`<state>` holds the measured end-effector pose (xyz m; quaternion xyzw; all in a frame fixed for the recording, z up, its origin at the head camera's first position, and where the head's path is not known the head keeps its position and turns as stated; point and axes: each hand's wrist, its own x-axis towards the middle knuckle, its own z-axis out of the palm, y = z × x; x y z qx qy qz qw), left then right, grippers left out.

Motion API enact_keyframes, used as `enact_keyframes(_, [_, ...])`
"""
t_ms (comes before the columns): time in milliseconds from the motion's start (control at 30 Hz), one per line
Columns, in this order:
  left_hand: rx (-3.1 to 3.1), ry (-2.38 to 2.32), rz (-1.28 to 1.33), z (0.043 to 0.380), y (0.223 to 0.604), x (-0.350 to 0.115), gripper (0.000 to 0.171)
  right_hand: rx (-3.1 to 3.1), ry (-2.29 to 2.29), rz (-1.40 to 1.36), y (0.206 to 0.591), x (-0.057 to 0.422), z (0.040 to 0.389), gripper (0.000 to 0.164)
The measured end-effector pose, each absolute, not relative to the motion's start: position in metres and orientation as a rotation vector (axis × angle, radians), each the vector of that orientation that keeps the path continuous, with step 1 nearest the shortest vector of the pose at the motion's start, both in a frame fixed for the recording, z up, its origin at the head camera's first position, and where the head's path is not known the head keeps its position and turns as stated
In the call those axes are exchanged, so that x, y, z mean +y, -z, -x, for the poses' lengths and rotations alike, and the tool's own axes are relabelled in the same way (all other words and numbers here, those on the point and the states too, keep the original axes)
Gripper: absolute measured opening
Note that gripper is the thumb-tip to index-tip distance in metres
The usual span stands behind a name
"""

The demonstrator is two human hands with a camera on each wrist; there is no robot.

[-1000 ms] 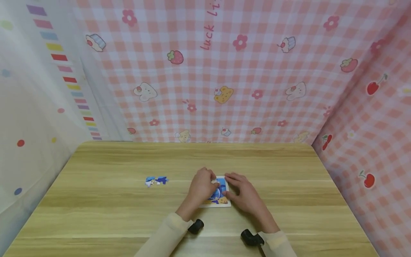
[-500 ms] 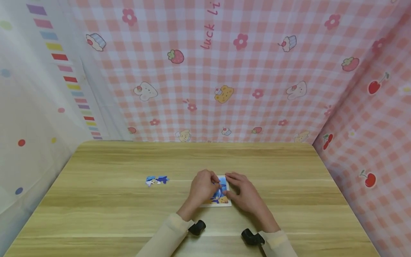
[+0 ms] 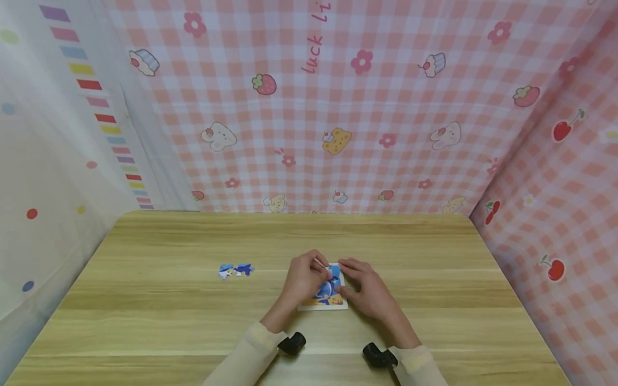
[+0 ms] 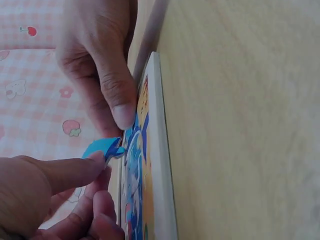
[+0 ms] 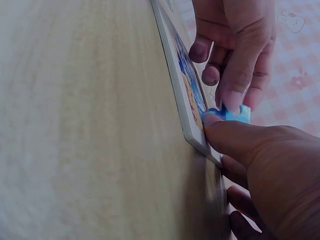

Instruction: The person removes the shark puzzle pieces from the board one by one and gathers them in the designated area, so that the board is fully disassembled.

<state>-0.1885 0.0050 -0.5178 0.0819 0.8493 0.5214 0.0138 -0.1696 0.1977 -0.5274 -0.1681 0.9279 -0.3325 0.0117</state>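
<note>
A small picture puzzle in a white-edged tray point(image 3: 321, 308) lies flat on the table, showing blue and orange artwork. My left hand point(image 3: 305, 276) pinches a light-and-dark-blue jigsaw piece point(image 4: 102, 145) between thumb and fingers, close over the puzzle's upper part. That piece stands tilted up from the board in the left wrist view. My right hand point(image 3: 369, 292) rests at the tray's right side, its straight thumb point(image 5: 235, 135) pressing near the edge of the picture and its other fingers along the border. The left hand hides the puzzle's upper left in the head view.
Two loose blue-and-white jigsaw pieces point(image 3: 235, 271) lie on the wooden table point(image 3: 169, 321) left of the hands. Black devices, one point(image 3: 292, 344) at the left cuff and another point(image 3: 379, 356) at the right, sit at the wrists. A pink checked cloth point(image 3: 299, 118) hangs behind the table.
My left hand has shifted and lifted slightly, its fingers turning so more of the puzzle shows under them. The right hand stays in place, and the loose pieces have not moved.
</note>
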Motion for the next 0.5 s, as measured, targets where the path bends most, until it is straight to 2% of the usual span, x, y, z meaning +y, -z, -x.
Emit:
enact_keyframes(233, [2.604,-1.689,-0.305,0.187,0.517,-0.011,0.013,2.894,1.030,0.498,0.527,0.196,0.170,0.054])
enact_keyframes(500, [2.542,-1.772,-0.175,0.179,0.516,-0.045,0.015,2.899,1.016,0.475,0.528,0.195,0.169,0.054])
